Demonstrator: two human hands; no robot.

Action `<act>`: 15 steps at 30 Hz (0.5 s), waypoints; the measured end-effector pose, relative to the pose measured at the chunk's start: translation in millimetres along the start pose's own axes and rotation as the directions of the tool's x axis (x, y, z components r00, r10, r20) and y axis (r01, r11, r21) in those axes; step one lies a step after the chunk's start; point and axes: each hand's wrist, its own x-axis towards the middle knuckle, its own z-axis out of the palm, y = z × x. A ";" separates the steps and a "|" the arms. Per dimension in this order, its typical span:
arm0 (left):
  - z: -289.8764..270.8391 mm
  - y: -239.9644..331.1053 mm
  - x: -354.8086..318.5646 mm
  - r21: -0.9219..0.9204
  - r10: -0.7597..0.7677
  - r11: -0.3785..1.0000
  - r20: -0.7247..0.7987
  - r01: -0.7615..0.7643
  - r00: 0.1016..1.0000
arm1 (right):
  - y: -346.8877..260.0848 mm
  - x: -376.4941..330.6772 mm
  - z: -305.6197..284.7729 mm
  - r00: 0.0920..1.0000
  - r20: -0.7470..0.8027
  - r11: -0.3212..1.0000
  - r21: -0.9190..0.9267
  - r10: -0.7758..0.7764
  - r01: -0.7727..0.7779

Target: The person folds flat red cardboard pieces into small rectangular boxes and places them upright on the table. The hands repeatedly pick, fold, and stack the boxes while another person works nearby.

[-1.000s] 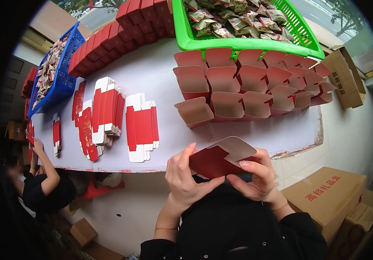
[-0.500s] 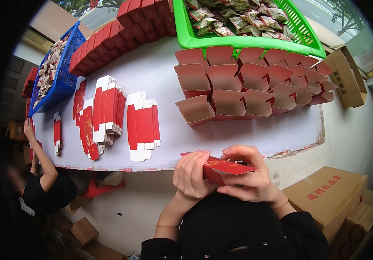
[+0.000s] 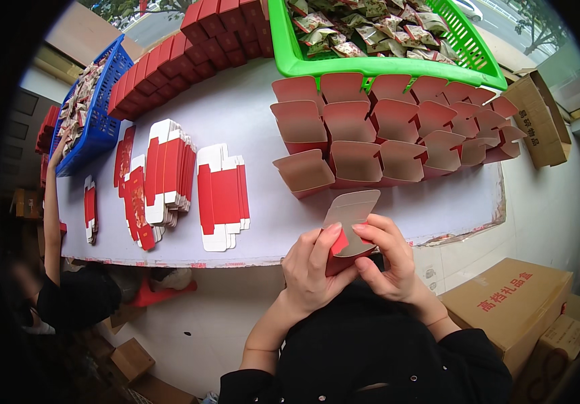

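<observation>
A small red cardboard box [image 3: 352, 248] stands between my hands in front of the table's near edge, its grey-white inner lid flap raised and its mouth facing up. My left hand [image 3: 313, 269] wraps round the left side, thumb on a red side flap. On the other side my right hand [image 3: 391, 261] grips it, with fingers on the opposite side flap. Just beyond, several rows of open red boxes [image 3: 357, 161] stand with their lids up. Flat unfolded red-and-white cartons [image 3: 222, 195] lie on the table to the left, beside a thicker stack of them [image 3: 167, 168].
A green basket [image 3: 384, 67] of small wrapped packets stands behind the open boxes, and a blue basket [image 3: 105, 128] of packets at far left. Closed red boxes [image 3: 168, 64] line the back. A co-worker's arm [image 3: 52, 215] reaches into the blue basket. Brown cartons [image 3: 512, 303] stand at right.
The box in my hands has turned from lying on its side to upright, its lid flap now raised. The co-worker's hand has moved up to the blue basket.
</observation>
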 end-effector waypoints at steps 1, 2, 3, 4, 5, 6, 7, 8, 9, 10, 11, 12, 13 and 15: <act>-0.7 0.3 1.0 -0.017 -0.003 1.000 0.014 0.003 1.000 | -1.8 3.3 1.5 0.999 -0.030 1.000 -0.004 0.015 -0.015; -0.9 0.8 1.7 -0.035 -0.005 0.999 0.029 0.006 1.000 | -0.6 3.2 1.3 0.999 -0.026 1.000 -0.004 0.021 -0.021; -0.7 1.7 1.6 -0.112 -0.042 0.993 0.048 0.047 0.998 | 1.7 2.3 1.3 0.999 -0.022 1.000 -0.005 0.028 -0.028; -0.5 3.4 0.6 -0.189 -0.077 0.978 0.070 0.089 0.995 | 3.9 1.8 1.5 0.999 -0.018 0.999 -0.005 0.035 -0.035; -1.1 4.9 -1.0 -0.259 -0.112 0.957 0.094 0.133 0.989 | 6.3 2.4 2.2 1.000 -0.022 1.000 0.009 0.002 -0.002; -2.4 5.0 -3.6 -0.309 -0.140 0.934 0.137 0.177 0.981 | 8.8 3.5 3.1 0.999 -0.027 0.999 0.022 -0.030 0.031; -4.1 4.0 -7.0 -0.356 -0.165 0.908 0.181 0.221 0.970 | 9.8 4.2 3.6 0.998 -0.032 0.997 0.036 -0.063 0.064; -5.3 3.2 -7.8 -0.402 -0.186 0.876 0.225 0.265 0.956 | 10.0 3.5 2.6 0.999 -0.012 0.996 0.075 -0.040 0.041; -6.2 2.7 -7.8 -0.405 -0.173 0.878 0.231 0.256 0.958 | 9.9 2.2 0.7 1.000 0.010 0.993 0.114 -0.018 0.017; -7.1 2.6 -6.7 -0.407 -0.159 0.879 0.236 0.247 0.959 | 9.9 1.3 -0.2 0.999 0.032 0.988 0.152 0.003 -0.008; -7.4 2.8 -4.7 -0.413 -0.143 0.879 0.244 0.237 0.959 | 11.0 -0.1 0.8 0.998 0.014 0.940 0.334 0.062 -0.063; -7.0 2.8 -2.1 -0.372 -0.109 0.908 0.236 0.194 0.966 | 10.8 -0.1 2.2 0.992 0.006 0.856 0.506 0.122 -0.108; -6.3 2.9 0.8 -0.329 -0.074 0.932 0.230 0.149 0.970 | 7.2 -0.5 5.5 0.972 -0.039 0.692 0.709 0.230 -0.135; -5.1 4.0 1.1 -0.289 -0.051 0.950 0.239 0.121 0.970 | 8.5 3.6 -0.6 0.968 0.029 0.596 0.783 0.251 -0.178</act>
